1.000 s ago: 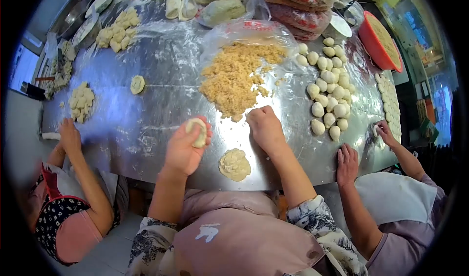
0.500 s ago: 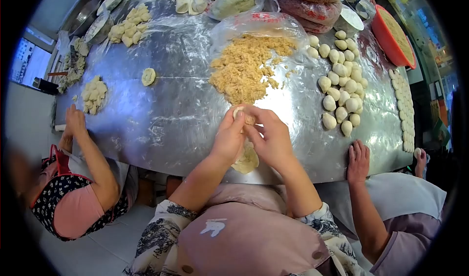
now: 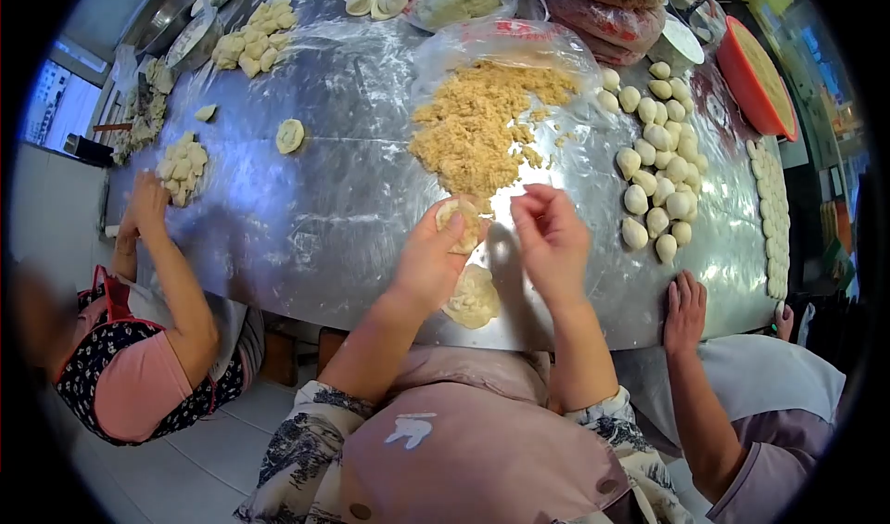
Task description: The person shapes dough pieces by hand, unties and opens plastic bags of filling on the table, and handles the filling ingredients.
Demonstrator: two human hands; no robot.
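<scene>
Left hand (image 3: 428, 257) is clamped on a dough piece (image 3: 454, 227), thumb lying over its face; the piece is held over the table (image 3: 343, 227), at the near end of a crumbly filling mound (image 3: 477, 121). Right hand (image 3: 553, 236) is just beside it, apart from the dough, fingers curled toward the thumb; whether anything is pinched there cannot be told. Handling, as judged: light, soft, slightly tacky, liable to dent or tear where thin; best cradled from beneath on the fingers and held lightly at the rim, with no hard squeeze at the middle. Nearer the body, a flattened dough round (image 3: 473, 299) lies on the table; beyond the hands, the mound reaches a plastic bag (image 3: 519, 40); to the right, a group of dough balls (image 3: 663, 167); to the left, a lone dough disc (image 3: 290, 136); farther left, small dough lumps (image 3: 183, 164) near a co-worker's hands (image 3: 146, 206).
</scene>
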